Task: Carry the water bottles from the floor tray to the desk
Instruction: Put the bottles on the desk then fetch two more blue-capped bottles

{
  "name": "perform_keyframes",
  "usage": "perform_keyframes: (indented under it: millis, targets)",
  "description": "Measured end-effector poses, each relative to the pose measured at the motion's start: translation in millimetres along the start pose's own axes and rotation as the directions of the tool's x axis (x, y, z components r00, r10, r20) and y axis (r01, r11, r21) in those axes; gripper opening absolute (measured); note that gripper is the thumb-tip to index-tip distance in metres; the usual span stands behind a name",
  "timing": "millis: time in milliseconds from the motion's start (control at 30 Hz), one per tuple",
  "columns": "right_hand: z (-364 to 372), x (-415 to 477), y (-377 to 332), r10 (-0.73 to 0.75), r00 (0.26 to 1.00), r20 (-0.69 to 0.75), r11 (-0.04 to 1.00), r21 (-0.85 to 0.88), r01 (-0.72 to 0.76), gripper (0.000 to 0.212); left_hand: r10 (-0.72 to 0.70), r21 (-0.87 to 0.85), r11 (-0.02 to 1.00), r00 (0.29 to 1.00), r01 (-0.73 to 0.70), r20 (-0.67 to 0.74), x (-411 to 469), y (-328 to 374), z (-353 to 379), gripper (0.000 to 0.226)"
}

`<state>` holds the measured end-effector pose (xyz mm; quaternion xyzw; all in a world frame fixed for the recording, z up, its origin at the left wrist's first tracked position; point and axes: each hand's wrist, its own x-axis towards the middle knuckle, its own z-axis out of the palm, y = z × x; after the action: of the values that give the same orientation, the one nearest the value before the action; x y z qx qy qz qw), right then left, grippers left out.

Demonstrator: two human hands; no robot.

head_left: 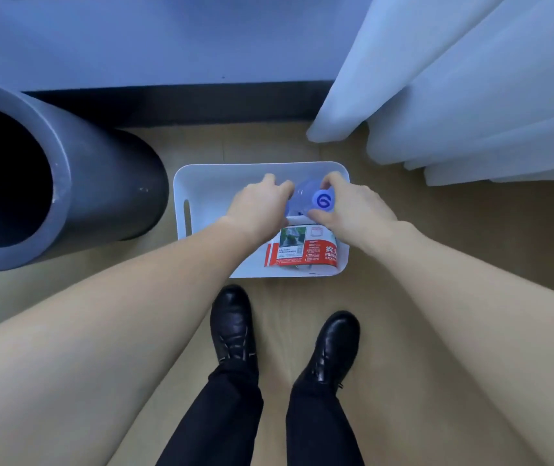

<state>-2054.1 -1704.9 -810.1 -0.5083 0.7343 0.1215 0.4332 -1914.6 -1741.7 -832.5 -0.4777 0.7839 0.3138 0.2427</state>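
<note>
A white floor tray point(201, 183) sits on the wooden floor in front of my feet. Inside it an upright clear water bottle point(305, 200) shows a white cap with a blue logo. My right hand point(349, 206) wraps around the cap and neck of this bottle. My left hand point(258, 203) presses against the bottle's left side, fingers curled on it. A second bottle with a red and white label point(302, 248) lies flat in the tray's near half, partly under my wrists.
A large grey cylindrical bin point(67, 183) stands just left of the tray. White curtains point(453, 95) hang at the right, reaching the floor. A dark baseboard point(184, 105) runs behind the tray. My black shoes point(231, 324) stand close to its near edge.
</note>
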Motion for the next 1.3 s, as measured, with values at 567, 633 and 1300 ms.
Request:
perform_keyframes:
  millis: [567,633,1300]
  targets:
    - [-60,-73,3,0.129,0.952,-0.277,0.912,0.41,-0.004,0.021,-0.314,-0.503,0.854,0.904,0.135,-0.29,-93,-47,-57,0.015]
    - [-74,-95,-4,0.084,0.95,-0.3,0.934,0.356,0.029,0.02,-0.303,-0.501,0.859,0.891,0.102,-0.338,-116,-47,-70,0.017]
    - [-359,-484,-347,-0.826,0.473,-0.307,0.552,-0.267,0.79,0.04,-0.416,-0.486,0.85,0.309,-0.202,-0.855,-604,-35,-441,0.032]
